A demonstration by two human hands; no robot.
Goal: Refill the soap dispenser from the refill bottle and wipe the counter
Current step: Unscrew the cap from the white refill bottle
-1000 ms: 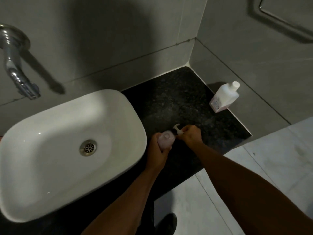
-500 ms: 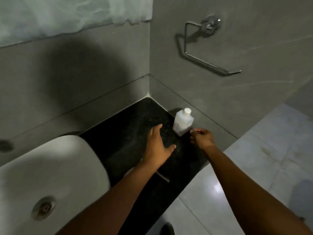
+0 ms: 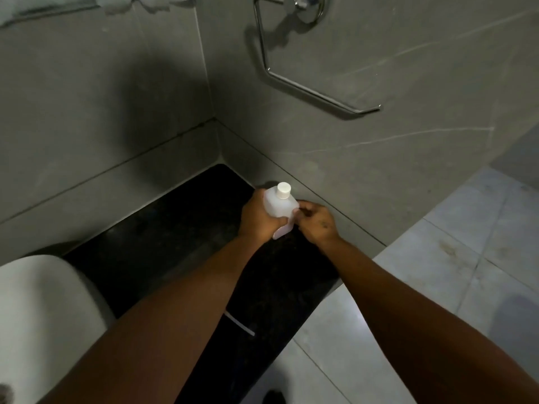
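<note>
The white refill bottle (image 3: pixel 279 206) with a round white cap stands at the right end of the black counter (image 3: pixel 163 246), close to the side wall. My left hand (image 3: pixel 258 218) is wrapped around its body. My right hand (image 3: pixel 316 221) touches the bottle's right side with its fingertips curled. A thin white tube (image 3: pixel 239 323), the dispenser's pump stem, lies on the counter beside my left forearm. The dispenser's body is hidden under that arm.
A white basin (image 3: pixel 43 316) fills the lower left. A chrome towel ring (image 3: pixel 306 83) hangs on the right wall above the bottle. Grey tiled walls meet in the corner behind the counter. Pale floor tiles (image 3: pixel 437 272) lie to the right.
Both hands left the soap dispenser and moved right to the refill bottle. My left hand, open half a second ago, has closed around it. The view swung right, away from the basin.
</note>
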